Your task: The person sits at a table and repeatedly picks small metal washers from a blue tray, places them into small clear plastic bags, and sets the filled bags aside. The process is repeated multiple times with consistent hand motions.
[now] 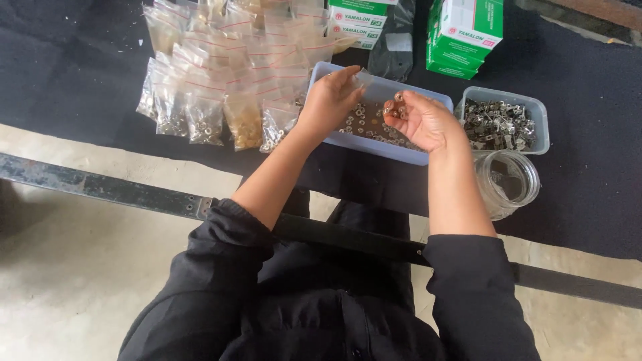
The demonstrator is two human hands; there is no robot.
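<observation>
My left hand (329, 100) pinches a small clear plastic bag (366, 79) above a pale blue plastic tray (374, 145) that holds several small metal nuts and washers. My right hand (422, 122) is cupped palm up over the same tray, with a few small metal nuts (394, 107) resting on its fingers close to the bag's mouth. Both forearms reach forward from black sleeves.
Many filled zip bags (221, 73) of small hardware lie at the tray's left on the black mat. A clear tub of metal clips (500, 124) and a glass jar (508, 182) stand at the right. Green and white boxes (465, 33) sit at the back. A dark metal bar (134, 194) crosses below.
</observation>
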